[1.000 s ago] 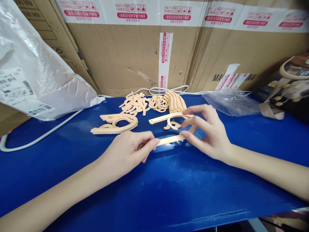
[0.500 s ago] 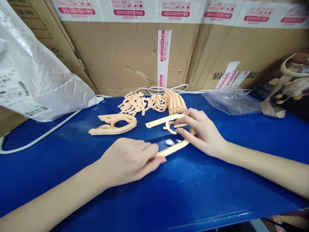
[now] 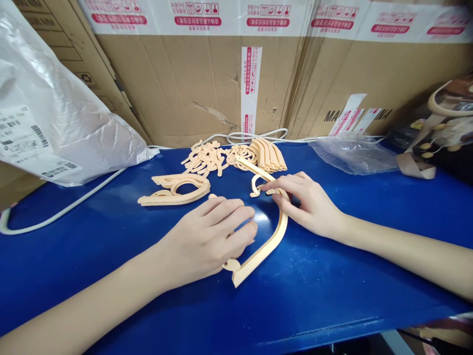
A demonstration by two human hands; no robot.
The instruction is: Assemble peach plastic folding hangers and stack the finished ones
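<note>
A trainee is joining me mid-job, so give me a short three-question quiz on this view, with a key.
1. Where does the crumpled transparent plastic bag lie on the glossy blue tabletop? A) beyond the right hand; B) nearer the camera than it.
2. True or false: the right hand's fingers touch the pale cream, curved hanger-like piece.
3. Fill in: the large silvery-white plastic parcel sits to the ____ of the pale cream, folded hanger-like stack.
Key: 1 A; 2 true; 3 left.
</note>
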